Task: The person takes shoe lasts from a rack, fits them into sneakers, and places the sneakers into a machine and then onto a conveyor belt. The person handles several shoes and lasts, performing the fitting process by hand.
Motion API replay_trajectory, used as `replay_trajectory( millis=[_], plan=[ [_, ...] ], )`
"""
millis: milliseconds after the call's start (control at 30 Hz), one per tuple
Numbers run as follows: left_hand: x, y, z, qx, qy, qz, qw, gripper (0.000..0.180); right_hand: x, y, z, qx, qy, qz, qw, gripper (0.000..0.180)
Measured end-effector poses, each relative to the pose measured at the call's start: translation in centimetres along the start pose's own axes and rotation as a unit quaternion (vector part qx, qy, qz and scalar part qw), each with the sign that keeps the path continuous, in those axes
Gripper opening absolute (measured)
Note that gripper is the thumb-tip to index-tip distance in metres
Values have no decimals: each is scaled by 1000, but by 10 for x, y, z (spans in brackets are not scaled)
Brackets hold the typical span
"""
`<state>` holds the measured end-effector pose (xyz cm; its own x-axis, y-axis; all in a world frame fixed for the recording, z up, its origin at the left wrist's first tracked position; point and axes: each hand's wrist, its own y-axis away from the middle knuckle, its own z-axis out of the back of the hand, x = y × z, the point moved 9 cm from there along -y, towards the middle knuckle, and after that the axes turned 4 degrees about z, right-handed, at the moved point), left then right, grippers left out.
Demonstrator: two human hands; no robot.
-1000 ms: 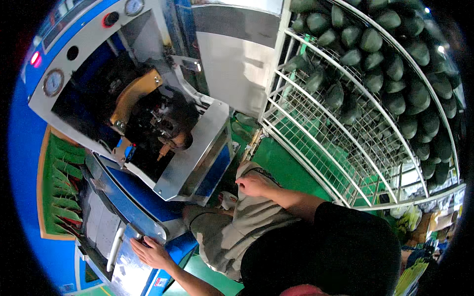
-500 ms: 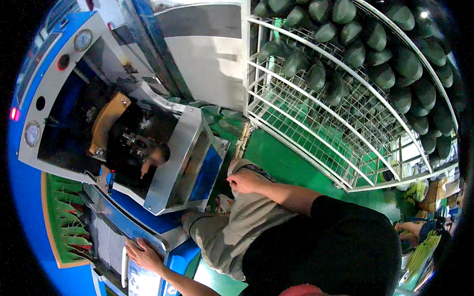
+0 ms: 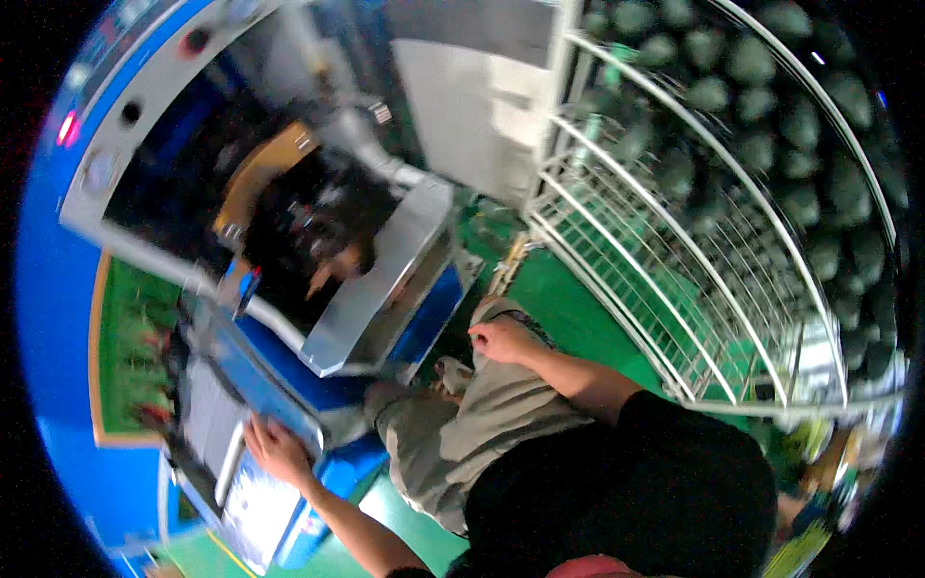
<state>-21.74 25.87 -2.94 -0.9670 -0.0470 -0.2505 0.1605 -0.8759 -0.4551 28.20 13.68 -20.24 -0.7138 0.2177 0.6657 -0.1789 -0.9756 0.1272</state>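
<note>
Left hand (image 3: pixel 277 451): fingers extended and slightly spread, palm down on the sloping panel (image 3: pixel 258 515) at the lower left of the head view. Grip: none seen. Fingertips lie just beside the upper end of a white bar handle (image 3: pixel 229 467); contact with the handle cannot be told. Lower part of the panel is washed out by glare.

Right hand (image 3: pixel 496 342): fingers loosely curled, resting on the knee of the beige trousers (image 3: pixel 434 448). Cannot tell whether thumb and forefinger are pressed together or whether anything small is between them.

Panel location: front of a blue and grey machine, below its open bay and left of the person's legs. In the bay: 1 curved tan bracket (image 3: pixel 260 175) and, lower down, 1 copper-coloured nozzle-like part (image 3: pixel 339 266), both blurred. A bare metal ledge (image 3: pixel 381 284) edges the bay on the side nearer the right hand. 1 red lamp (image 3: pixel 66 128) glows on the machine's upper left frame.

Right side: a white wire rack (image 3: pixel 790 408) stands on the green floor (image 3: pixel 588 299), well apart from both hands. Many dark, oval pieces (image 3: pixel 752 60) sit in its upper part; count not possible.
</note>
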Motion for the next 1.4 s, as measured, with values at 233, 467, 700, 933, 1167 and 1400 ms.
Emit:
replay_trajectory(
  millis=[233, 467, 700, 933, 1167, 1400],
  plan=[
    [-27, -6, 36, -82, 15, -26, 996, 28, -1, -3, -11, 38, -36, -8, 999, 38],
    [-16, 10, 28, -35, -2, 62, 997, 41, -36, -1, -27, 78, -8, -38, 996, 40],
    [-22, 5, 30, -41, 12, 59, 997, 39, -31, -11, -29, 91, 35, -24, 995, 40],
    [-18, 5, 33, -47, 11, 52, 997, 38, 9, 2, -7, 35, 41, -14, 998, 33],
    [-21, 3, 33, -50, 3, 45, 998, 36, 149, -7, 68, -186, -94, 297, 932, 16],
    [-17, -4, 33, -45, 42, 40, 997, 31, 272, -55, 88, -273, 101, 482, 826, 21]
  ],
)
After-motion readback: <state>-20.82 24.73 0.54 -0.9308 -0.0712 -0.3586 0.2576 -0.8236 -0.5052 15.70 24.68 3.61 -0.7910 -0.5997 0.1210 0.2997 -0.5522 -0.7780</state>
